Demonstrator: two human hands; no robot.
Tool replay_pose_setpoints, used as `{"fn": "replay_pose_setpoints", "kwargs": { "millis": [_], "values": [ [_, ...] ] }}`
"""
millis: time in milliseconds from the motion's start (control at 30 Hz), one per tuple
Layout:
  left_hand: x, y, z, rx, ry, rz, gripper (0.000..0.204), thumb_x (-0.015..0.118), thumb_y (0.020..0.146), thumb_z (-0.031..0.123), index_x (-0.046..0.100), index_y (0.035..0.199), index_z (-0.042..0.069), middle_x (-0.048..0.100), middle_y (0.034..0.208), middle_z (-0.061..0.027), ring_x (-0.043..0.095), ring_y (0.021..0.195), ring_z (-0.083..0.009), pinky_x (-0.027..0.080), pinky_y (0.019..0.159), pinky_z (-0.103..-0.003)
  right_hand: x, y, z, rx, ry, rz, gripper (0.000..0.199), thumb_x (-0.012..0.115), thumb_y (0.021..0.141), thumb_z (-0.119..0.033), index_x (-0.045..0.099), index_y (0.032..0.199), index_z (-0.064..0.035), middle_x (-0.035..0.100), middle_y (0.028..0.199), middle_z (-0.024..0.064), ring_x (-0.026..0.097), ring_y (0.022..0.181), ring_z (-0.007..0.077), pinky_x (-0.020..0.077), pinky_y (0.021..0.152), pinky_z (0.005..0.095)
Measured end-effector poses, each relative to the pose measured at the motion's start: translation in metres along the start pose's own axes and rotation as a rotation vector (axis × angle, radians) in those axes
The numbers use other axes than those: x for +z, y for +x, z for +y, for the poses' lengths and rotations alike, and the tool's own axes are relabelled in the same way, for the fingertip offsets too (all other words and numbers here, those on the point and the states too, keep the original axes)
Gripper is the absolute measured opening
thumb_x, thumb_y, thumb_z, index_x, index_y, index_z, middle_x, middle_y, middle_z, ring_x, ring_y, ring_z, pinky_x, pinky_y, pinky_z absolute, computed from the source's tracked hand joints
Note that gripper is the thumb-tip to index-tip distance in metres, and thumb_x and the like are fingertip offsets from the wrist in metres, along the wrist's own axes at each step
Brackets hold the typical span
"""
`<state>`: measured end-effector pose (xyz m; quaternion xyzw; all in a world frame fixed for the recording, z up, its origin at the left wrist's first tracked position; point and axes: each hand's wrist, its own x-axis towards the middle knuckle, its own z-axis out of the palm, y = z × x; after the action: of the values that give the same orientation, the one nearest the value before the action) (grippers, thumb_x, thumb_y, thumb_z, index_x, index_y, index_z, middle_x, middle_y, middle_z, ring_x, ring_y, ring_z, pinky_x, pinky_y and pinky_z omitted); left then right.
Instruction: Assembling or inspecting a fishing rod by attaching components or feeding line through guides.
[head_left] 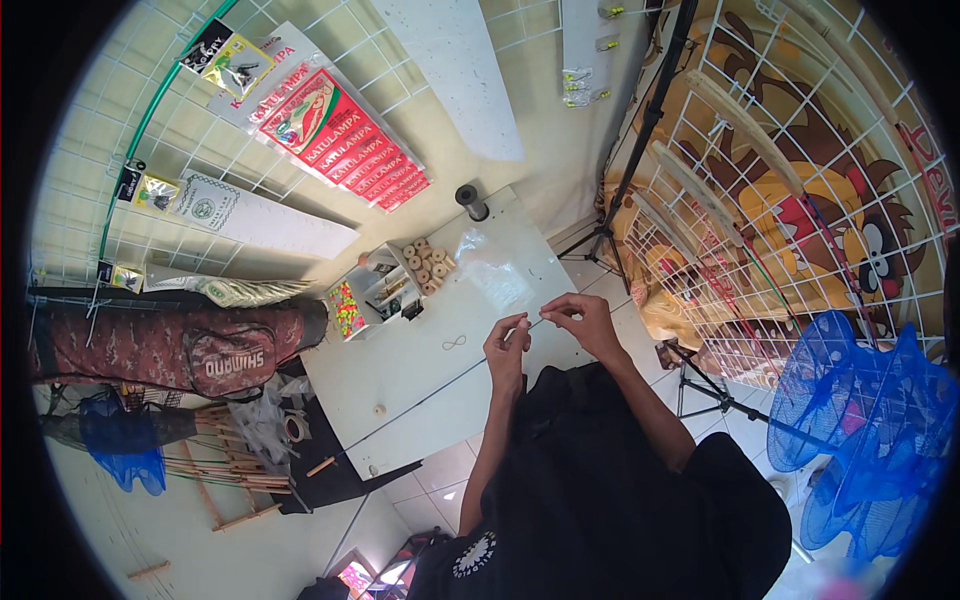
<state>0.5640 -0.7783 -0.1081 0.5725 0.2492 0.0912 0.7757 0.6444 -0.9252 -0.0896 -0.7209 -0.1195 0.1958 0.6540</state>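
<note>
A thin dark rod (416,404), fishing-rod-like, slants across the white table from a light wooden handle (321,467) past the near-left edge up to my hands. My left hand (507,350) is closed around its upper part, with thumb and fingertips bent together. Just to the right, my right hand (583,324) makes a pinch near the rod's thin end. Whatever sits between those fingertips is too small to make out. A small loop of pale cord (454,343) lies on the table left of my hands, and a small round cork-coloured piece (379,409) rests nearer the left edge.
On the table (420,370) stand a box with bright beads (347,308), several cork rings (428,264), clear plastic bags (492,270) and a dark cylinder (470,202). A camouflage bag (180,345) is at left. Tripods (610,228), wire grids and blue nets (865,430) stand at right.
</note>
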Motion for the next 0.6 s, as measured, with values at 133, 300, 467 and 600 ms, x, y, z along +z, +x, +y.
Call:
{"fn": "replay_pose_setpoints", "kwargs": {
  "millis": [133, 300, 467, 600],
  "values": [
    [0.0, 0.0, 0.0, -0.026, 0.007, -0.031, 0.023, 0.066, 0.092, 0.015, 0.063, 0.106, -0.004, 0.061, 0.087, -0.0057, 0.048, 0.066, -0.0082, 0.039, 0.06, -0.023, 0.002, 0.002, 0.002, -0.124, -0.025, 0.015, 0.013, 0.074, 0.082, -0.013, 0.075, 0.092, -0.005, 0.072, 0.078, 0.0052, 0.061, 0.065, 0.0079, 0.0479, 0.063, 0.0237],
    [0.0, -0.002, -0.001, -0.029, -0.031, -0.034, 0.016, 0.067, 0.09, 0.008, 0.064, 0.102, -0.002, 0.063, 0.083, -0.0044, 0.049, 0.066, -0.0076, 0.039, 0.06, -0.022, 0.002, -0.003, -0.01, -0.038, -0.026, -0.014, 0.014, 0.073, 0.083, -0.013, 0.073, 0.091, -0.0023, 0.072, 0.078, 0.0062, 0.062, 0.067, 0.0096, 0.0487, 0.065, 0.0246],
    [0.0, 0.0, 0.0, -0.01, -0.074, -0.039, 0.013, 0.072, 0.085, 0.005, 0.065, 0.095, 0.0, 0.066, 0.082, -0.0036, 0.052, 0.066, -0.0056, 0.038, 0.057, -0.021, 0.0, 0.0, -0.007, -0.072, -0.086, -0.011, 0.015, 0.073, 0.083, -0.013, 0.07, 0.09, -0.0003, 0.07, 0.076, 0.0058, 0.062, 0.067, 0.01, 0.049, 0.065, 0.0259],
    [-0.002, 0.001, -0.004, -0.01, -0.062, -0.039, 0.012, 0.072, 0.085, 0.005, 0.065, 0.094, 0.0, 0.066, 0.081, -0.0036, 0.051, 0.066, -0.0052, 0.038, 0.057, -0.021, 0.001, -0.001, -0.008, -0.096, -0.169, -0.043, 0.014, 0.073, 0.083, -0.013, 0.071, 0.091, -0.0017, 0.07, 0.075, 0.0053, 0.062, 0.067, 0.0102, 0.0487, 0.064, 0.0262]
  ]
}}
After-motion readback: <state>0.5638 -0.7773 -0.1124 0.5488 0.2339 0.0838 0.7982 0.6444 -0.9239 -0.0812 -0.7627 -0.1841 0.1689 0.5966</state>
